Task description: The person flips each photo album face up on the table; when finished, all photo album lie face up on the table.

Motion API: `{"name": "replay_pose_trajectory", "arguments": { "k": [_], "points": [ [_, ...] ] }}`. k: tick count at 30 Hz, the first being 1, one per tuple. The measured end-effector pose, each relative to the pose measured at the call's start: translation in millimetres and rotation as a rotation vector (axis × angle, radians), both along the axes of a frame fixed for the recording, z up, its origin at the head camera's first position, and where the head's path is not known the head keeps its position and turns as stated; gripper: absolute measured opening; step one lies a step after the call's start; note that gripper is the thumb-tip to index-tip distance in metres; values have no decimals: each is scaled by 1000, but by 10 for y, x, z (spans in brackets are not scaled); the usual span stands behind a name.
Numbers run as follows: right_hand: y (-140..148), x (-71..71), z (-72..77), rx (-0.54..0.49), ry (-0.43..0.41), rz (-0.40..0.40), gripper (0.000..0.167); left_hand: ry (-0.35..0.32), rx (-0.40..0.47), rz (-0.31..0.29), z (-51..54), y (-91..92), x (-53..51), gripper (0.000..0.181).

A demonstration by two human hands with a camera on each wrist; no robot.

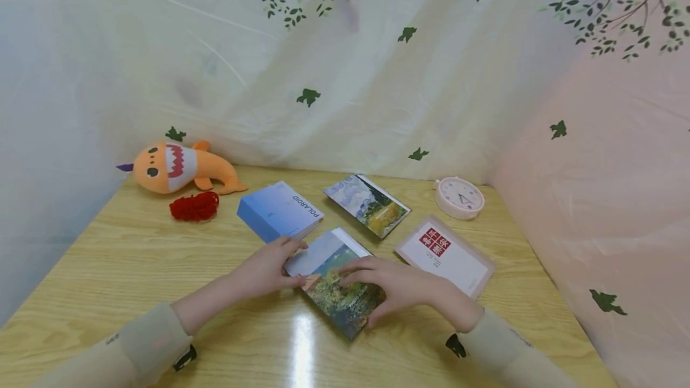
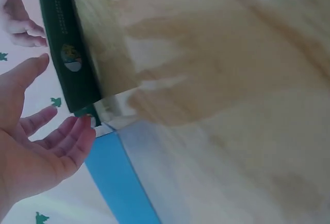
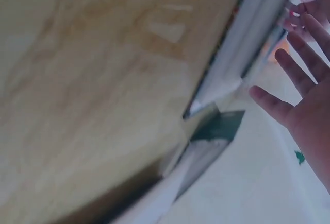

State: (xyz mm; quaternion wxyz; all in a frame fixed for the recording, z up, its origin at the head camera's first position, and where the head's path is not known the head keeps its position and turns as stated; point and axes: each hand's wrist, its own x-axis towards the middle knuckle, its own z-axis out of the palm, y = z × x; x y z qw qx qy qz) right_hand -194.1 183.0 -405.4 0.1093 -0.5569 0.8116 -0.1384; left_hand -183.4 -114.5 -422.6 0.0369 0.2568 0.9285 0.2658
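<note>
A book-like packet with a garden painting on its cover lies aslant on the wooden table. My left hand is at its left edge, fingers reaching past the upper left corner. Over its right side my right hand hovers or rests lightly, thumb by the lower right edge; contact is hard to tell. The left wrist view shows the packet's dark green spine beside the loosely bent fingers. In the right wrist view the fingers are spread, apart from the packet's pale side.
Behind the packet stand a blue POLAROID box and another painted packet. To the right lie a white packet with red characters and a pink clock. Red yarn and an orange plush shark are at back left.
</note>
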Motion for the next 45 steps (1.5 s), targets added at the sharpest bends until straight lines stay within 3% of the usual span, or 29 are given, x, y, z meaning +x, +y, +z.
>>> {"name": "replay_pose_trajectory", "arguments": {
  "k": [4,8,15,19,22,24,26,31,35,39,45],
  "points": [
    [118,-8,81,-24,-2,-55,79,93,-23,4,45,40,1,66],
    [250,-9,200,-61,-5,-134,78,146,17,-27,128,108,-7,66],
    [512,-47,347,-114,68,-250,76,137,76,-67,330,307,-10,68],
    [652,-106,401,-129,165,-285,76,116,79,-90,405,447,-22,72],
    [768,-150,415,-142,174,-319,77,130,45,-106,410,570,-58,75],
    [846,-167,419,-163,126,-349,77,131,41,-129,407,662,-87,77],
    [923,-178,418,-185,70,-385,75,105,37,-153,403,755,-109,79],
    [1103,-204,392,-213,36,-465,72,30,52,-246,373,993,-162,82],
    [1249,-247,355,-224,11,-526,74,28,30,-301,314,1170,-226,87],
    [1382,-282,343,-231,-37,-612,73,30,1,-344,275,1290,-313,87],
    [1543,-339,302,-224,-39,-693,69,33,-32,-419,274,1411,-438,83]
  ]
}}
